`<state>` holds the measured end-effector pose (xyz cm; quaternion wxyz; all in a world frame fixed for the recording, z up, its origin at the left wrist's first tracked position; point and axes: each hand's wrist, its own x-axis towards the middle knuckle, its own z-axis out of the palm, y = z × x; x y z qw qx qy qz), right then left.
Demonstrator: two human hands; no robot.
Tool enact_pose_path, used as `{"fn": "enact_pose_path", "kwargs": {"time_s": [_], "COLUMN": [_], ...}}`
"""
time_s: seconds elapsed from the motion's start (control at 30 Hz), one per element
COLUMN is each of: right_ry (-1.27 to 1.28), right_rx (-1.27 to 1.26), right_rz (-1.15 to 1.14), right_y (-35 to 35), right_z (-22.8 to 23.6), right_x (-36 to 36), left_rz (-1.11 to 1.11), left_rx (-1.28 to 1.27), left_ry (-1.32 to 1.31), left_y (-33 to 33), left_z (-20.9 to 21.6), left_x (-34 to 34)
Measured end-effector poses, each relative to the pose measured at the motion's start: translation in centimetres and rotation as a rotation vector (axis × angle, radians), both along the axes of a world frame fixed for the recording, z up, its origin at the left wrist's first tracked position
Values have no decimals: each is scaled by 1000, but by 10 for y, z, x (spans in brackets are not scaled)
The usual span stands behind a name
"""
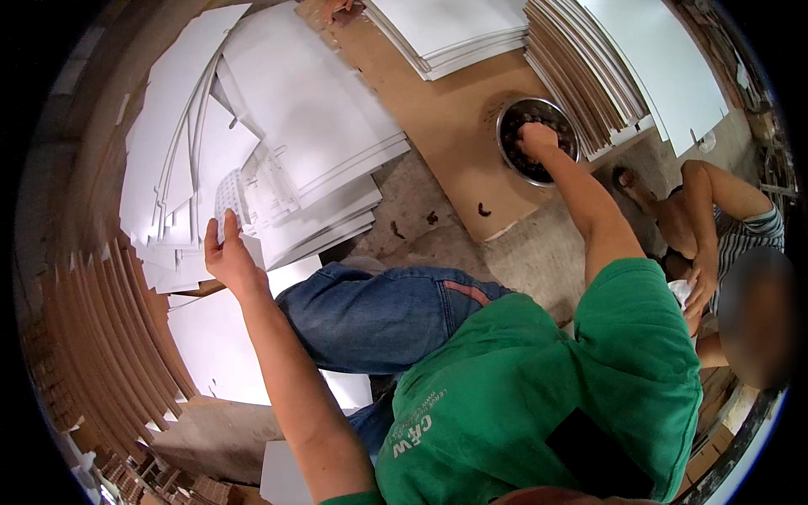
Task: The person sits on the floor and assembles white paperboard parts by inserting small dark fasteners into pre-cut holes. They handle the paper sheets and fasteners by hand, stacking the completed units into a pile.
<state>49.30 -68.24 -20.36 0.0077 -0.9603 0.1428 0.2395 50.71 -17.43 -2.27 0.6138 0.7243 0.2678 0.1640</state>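
Observation:
My right hand (537,140) reaches down into a round metal bowl (579,151) of small dark pieces. Its fingers are bent together, and their tips are hidden among the pieces. On the other side, my left hand (233,261) is raised beside white flat boards, two fingers stretched up and apart. A small white edge (254,250) shows against that hand; whether it touches it, I cannot tell. Just beyond the fingertips is a pale sheet with rows of dots (229,195). White panels (311,101) lie stacked and fanned behind it.
The bowl stands on a brown board (471,126) beside upright brown-edged panels (581,76). Dark scraps (432,217) lie on the concrete floor. Another person in a striped garment (749,231) crouches at right. A hand (339,8) shows at the top edge. More panels (109,337) stand at left.

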Motion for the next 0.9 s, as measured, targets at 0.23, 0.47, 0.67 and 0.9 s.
{"fn": "enact_pose_path", "kwargs": {"time_s": [0.23, 0.47, 0.67, 0.9], "right_ry": [25, 3, -58, -558], "right_rx": [7, 6, 49, 1014], "right_rz": [-81, -116, -248, -794], "right_y": [14, 13, 11, 4], "right_z": [16, 10, 5, 38], "right_x": [8, 5, -4, -22], "left_rz": [20, 9, 7, 13], "left_rx": [4, 11, -2, -46], "left_ry": [-6, 13, -2, -13], "left_y": [2, -1, -5, 4], "left_z": [-1, -1, 4, 0], "left_x": [-1, 5, 3, 0]}}
